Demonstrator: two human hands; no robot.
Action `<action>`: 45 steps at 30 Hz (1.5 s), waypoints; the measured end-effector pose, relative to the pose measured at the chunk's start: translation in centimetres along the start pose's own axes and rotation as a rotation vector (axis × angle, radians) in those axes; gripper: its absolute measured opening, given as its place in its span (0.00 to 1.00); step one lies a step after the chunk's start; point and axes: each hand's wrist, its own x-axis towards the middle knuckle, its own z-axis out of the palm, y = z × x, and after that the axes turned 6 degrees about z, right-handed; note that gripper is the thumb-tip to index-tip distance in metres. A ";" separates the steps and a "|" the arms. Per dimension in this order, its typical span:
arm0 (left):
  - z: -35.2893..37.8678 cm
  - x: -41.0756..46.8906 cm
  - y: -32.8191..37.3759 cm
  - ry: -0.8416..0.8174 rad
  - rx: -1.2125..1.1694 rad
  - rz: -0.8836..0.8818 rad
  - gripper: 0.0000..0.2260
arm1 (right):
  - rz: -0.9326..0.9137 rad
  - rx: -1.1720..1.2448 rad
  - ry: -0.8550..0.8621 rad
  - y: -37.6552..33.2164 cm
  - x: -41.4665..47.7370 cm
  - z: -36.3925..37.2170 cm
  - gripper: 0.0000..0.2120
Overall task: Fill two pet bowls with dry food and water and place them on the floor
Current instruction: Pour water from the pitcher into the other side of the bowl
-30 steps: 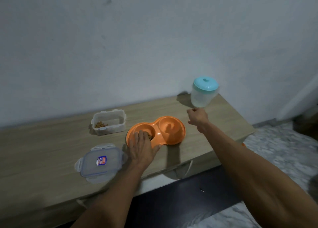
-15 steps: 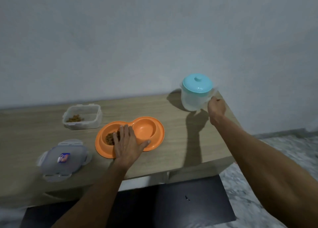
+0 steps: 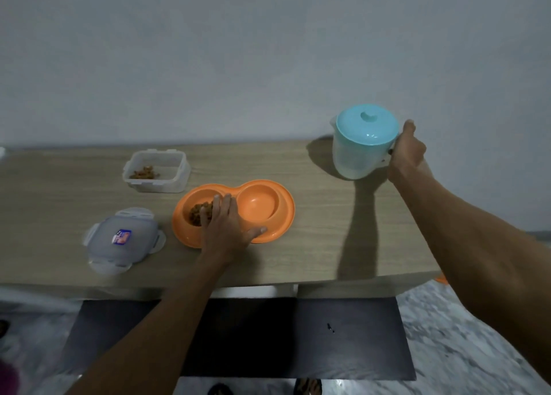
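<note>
Bowl [image 3: 284,215]: orange, double-welled, level; left well holds kibble [image 3: 197,211], right well empty. Jug [image 3: 360,150]: translucent, teal-lidded, upright, at the bowl's 2 o'clock.

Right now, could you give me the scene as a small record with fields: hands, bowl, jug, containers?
left hand: flat on the orange double bowl
right hand: grips the jug by its handle
bowl wells: kibble in the left, right one empty
jug: translucent, teal lid on
food container: open, nearly empty
container lid: on the table, left of the bowl
</note>
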 end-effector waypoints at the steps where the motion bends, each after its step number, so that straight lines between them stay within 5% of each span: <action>1: 0.0 0.0 0.0 0.000 -0.004 -0.001 0.46 | -0.004 -0.004 0.005 0.1 -0.6 -0.1 0.24; 20: -1.8 -0.1 -0.6 -0.104 0.069 0.097 0.42 | -0.104 0.028 0.021 2.6 -9.6 0.9 0.19; 45: -1.7 -0.2 -1.5 -0.138 -0.012 0.135 0.40 | -0.576 -0.482 0.031 2.3 -16.3 2.4 0.23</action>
